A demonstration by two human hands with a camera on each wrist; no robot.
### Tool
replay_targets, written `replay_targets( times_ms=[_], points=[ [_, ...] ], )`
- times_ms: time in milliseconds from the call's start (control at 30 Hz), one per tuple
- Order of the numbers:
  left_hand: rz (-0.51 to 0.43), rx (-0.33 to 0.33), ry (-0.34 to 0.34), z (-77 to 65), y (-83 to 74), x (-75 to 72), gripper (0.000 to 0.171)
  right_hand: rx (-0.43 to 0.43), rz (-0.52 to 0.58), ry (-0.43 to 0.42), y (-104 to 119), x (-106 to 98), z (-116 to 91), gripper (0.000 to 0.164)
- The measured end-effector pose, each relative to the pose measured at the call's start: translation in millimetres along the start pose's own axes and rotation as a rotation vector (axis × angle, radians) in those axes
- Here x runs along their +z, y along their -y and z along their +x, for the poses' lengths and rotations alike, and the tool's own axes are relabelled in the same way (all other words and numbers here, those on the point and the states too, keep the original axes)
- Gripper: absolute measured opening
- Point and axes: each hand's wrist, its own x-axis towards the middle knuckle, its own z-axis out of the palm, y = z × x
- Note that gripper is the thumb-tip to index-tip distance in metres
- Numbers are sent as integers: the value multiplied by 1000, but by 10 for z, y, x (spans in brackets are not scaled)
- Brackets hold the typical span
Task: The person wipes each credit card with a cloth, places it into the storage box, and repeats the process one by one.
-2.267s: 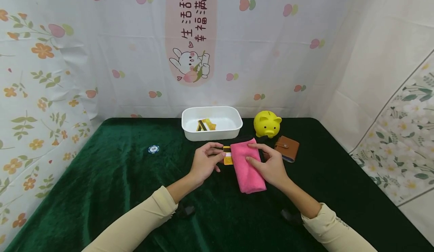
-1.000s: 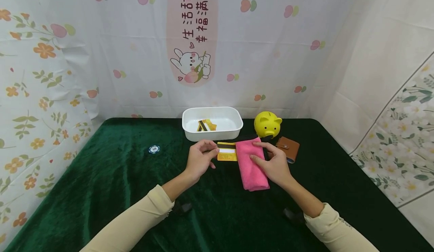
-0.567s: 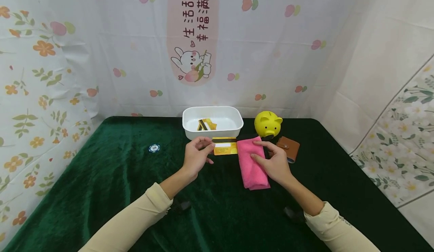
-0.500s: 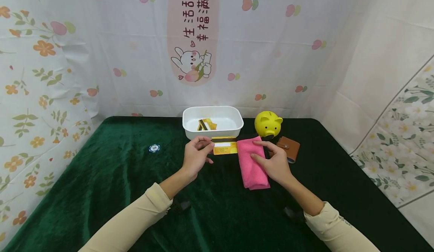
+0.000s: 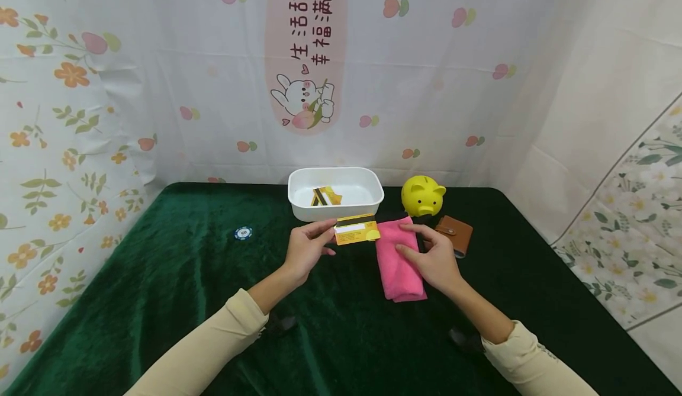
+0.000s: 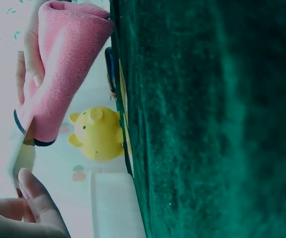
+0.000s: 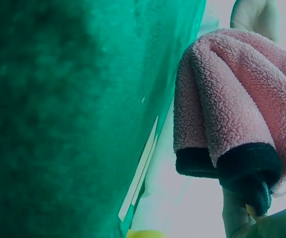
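Observation:
Thumb and fingers of my left hand [image 5: 306, 248] pinch the left end of a yellow bank card [image 5: 357, 230], its dark stripe and white strip facing me. The card's right end overlaps the upper left edge of a folded pink towel [image 5: 396, 266]. My right hand [image 5: 434, 260] grips that towel at its upper right, thumb on the front. In the left wrist view the card [image 6: 25, 156] appears nearly edge-on, its far end right at the towel [image 6: 66, 59]. Dark trim and thick folds of the towel [image 7: 237, 99] show in the right wrist view.
A white tray [image 5: 335, 213] with several yellow cards [image 5: 326, 196] stands at the back. Right of it are a yellow piggy bank [image 5: 422, 196] and a brown wallet [image 5: 455, 235]. A blue and white poker chip [image 5: 243, 232] lies left on the green tablecloth [image 5: 213, 301].
My left hand has moved left and slightly up, drawing the card out from behind the towel. Most of the card was hidden before; now it shows almost whole and tilted. The towel has shifted slightly right.

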Motion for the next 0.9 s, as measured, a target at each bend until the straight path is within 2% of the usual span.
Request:
replay_targets(
  times_ms=[167,367,500,667,900],
  points=[
    [73,9,35,-7,8,-10,25,-4,8,-8,14,-1,2,36],
    [164,31,42,-2,15,-11,18,2,21,-8,-3,10,-5,36],
    [230,6,32,4,28,-24,19,3,13,-1,-2,31,-2,36],
    [208,-27,64,9,50,-33,21,-14,14,6,10,63,2,37],
    [164,-26,184,12,77,-34,22,-50,97,48,55,92,-13,37]
  ],
)
